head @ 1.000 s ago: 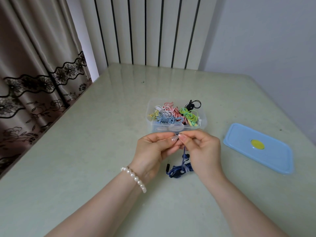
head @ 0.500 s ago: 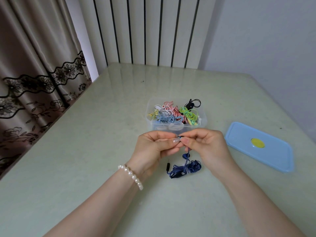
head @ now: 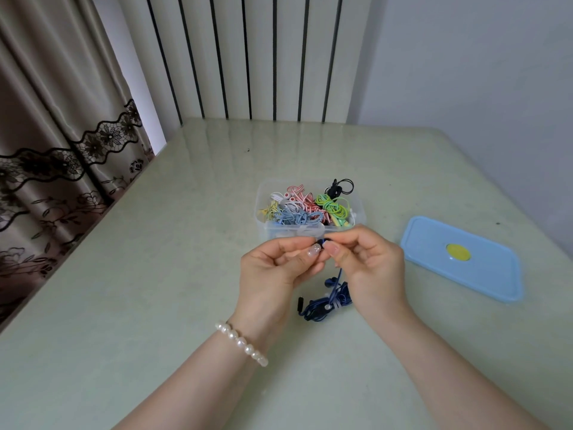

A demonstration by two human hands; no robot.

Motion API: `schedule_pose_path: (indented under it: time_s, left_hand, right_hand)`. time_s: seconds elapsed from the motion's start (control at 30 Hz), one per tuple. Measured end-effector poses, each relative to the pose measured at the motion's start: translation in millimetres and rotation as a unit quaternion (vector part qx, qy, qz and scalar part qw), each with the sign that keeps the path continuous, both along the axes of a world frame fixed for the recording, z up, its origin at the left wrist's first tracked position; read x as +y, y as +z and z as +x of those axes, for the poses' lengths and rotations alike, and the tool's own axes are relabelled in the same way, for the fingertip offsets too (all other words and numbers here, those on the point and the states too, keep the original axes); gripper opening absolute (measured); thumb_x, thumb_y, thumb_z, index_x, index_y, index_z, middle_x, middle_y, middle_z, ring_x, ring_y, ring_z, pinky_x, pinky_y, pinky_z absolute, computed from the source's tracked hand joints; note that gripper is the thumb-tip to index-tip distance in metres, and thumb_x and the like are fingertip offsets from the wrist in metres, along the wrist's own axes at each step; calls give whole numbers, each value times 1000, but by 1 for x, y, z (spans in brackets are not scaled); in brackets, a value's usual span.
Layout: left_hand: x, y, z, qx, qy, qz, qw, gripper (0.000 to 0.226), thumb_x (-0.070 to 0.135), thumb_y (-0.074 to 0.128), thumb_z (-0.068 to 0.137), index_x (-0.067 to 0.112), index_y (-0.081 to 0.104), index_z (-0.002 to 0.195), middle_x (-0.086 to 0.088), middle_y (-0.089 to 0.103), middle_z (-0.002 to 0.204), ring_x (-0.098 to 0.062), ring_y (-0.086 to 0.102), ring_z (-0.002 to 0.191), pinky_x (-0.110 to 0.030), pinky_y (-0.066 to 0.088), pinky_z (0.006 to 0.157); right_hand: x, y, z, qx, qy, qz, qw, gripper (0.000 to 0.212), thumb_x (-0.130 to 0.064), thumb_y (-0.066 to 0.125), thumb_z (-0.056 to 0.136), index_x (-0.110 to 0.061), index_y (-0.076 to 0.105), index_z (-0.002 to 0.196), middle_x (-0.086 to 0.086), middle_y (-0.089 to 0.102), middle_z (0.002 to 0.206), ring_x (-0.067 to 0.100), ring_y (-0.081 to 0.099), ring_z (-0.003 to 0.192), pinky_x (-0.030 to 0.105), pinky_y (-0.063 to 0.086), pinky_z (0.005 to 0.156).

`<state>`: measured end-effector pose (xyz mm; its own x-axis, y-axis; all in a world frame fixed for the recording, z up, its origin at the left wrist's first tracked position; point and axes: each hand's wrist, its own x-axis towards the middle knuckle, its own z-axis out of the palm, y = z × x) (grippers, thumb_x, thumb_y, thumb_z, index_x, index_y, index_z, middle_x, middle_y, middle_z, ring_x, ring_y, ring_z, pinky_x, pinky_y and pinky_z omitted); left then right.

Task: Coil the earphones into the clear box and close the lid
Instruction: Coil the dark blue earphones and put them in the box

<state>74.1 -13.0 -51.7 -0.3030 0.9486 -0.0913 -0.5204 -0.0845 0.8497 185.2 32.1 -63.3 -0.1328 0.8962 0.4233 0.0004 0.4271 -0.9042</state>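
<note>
Both hands are raised just in front of the clear box (head: 310,231), on its near side; the left hand (head: 273,271) has its palm turned up and its fingers (head: 313,250) curled, and the right hand (head: 370,263) meets it from the other side; the thumbs and forefingers of both pinch one small end of the dark blue earphones (head: 327,301) between them. From this pinch a thin blue cable hangs down to a loose bundle, which lies on the bench (head: 155,305) nearer to the person than the box.

The box is one, open, and holds several coiled earphones: yellow, light blue, pink with white, green and black can be counted; one blue lid (head: 462,259) with a yellow spot lies flat to the right of the box, apart from it. One pearl bracelet (head: 242,342) is on the left wrist.

The pinched end itself is almost covered by the fingertips; the right side of the bundle is hidden behind the right wrist.
</note>
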Motion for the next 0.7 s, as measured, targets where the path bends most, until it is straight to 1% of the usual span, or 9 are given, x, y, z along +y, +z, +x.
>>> schedule_pose_path:
  time_s: [0.07, 0.2, 0.3, 0.4, 0.47, 0.53, 0.6, 0.63, 0.7]
  left_hand:
    - [-1, 0, 1, 3, -15, 15, 1000, 17, -12, 55, 76, 1, 66, 81, -12, 72, 71, -19, 71, 69, -24, 57, 66]
    - [-1, 0, 1, 2, -48, 19, 999, 22, -11, 49, 84, 2, 66, 90, -11, 73, 81, -19, 71, 80, -26, 57, 75]
    - [-2, -1, 2, -22, -60, 5, 998, 25, -11, 46, 86, 3, 66, 93, -9, 73, 85, -18, 70, 82, -26, 56, 79]
    - [-2, -2, 7, -46, -74, -7, 996, 27, -11, 44, 87, 3, 64, 97, -8, 73, 90, -16, 70, 86, -26, 54, 83]
    - [-2, -4, 10, -51, -87, -6, 995, 29, -10, 42, 88, 4, 64, 102, -7, 72, 96, -16, 68, 92, -28, 52, 88]
    - [-3, -4, 10, -57, -103, -2, 993, 30, -7, 41, 89, 5, 62, 106, -7, 72, 98, -16, 67, 95, -29, 50, 91]
    - [-2, -4, 6, -71, -110, -2, 991, 29, -2, 40, 90, 5, 61, 110, -10, 71, 100, -19, 67, 97, -31, 48, 93]
    - [-1, -4, 3, -78, -105, -4, 991, 29, 0, 41, 90, 5, 60, 111, -12, 70, 102, -22, 67, 98, -33, 49, 92]
    - [2, -4, -4, -72, -81, -10, 994, 28, 3, 44, 90, 5, 60, 112, -16, 70, 102, -25, 67, 97, -33, 51, 90]
  right_hand:
    - [2, 0, 1, 6, -11, -2, 1000, 12, -10, 63, 73, -22, 64, 72, 6, 67, 70, 9, 62, 62, 19, 46, 62]
    - [4, -2, 0, -13, -47, 5, 999, 16, -12, 61, 74, -27, 63, 73, -1, 66, 71, 6, 60, 64, 21, 47, 65]
    - [4, -6, -3, -31, -84, 15, 996, 18, -13, 59, 74, -31, 61, 73, 1, 65, 73, 11, 61, 68, 22, 49, 67]
    - [7, -12, -5, -53, -128, 33, 990, 14, -12, 58, 75, -26, 62, 75, -2, 63, 73, 13, 61, 70, 15, 46, 66]
    - [8, -15, -6, -68, -151, 60, 984, 13, -9, 58, 75, -20, 64, 76, -5, 59, 72, 6, 57, 69, 10, 42, 65]
    - [8, -18, -6, -96, -168, 107, 975, 11, -3, 59, 75, -10, 68, 76, -4, 56, 71, -2, 53, 69, 7, 39, 66]
    - [8, -19, -5, -105, -165, 135, 971, 12, 1, 61, 75, -7, 70, 79, -3, 58, 74, -4, 53, 71, 6, 40, 68]
    - [10, -18, -4, -88, -148, 122, 977, 14, 1, 62, 76, -9, 71, 81, -2, 61, 74, -1, 56, 72, 8, 42, 70]
    - [12, -11, 0, -11, -74, 17, 997, 19, 2, 65, 78, -16, 70, 80, -3, 67, 72, 5, 60, 67, 14, 47, 68]
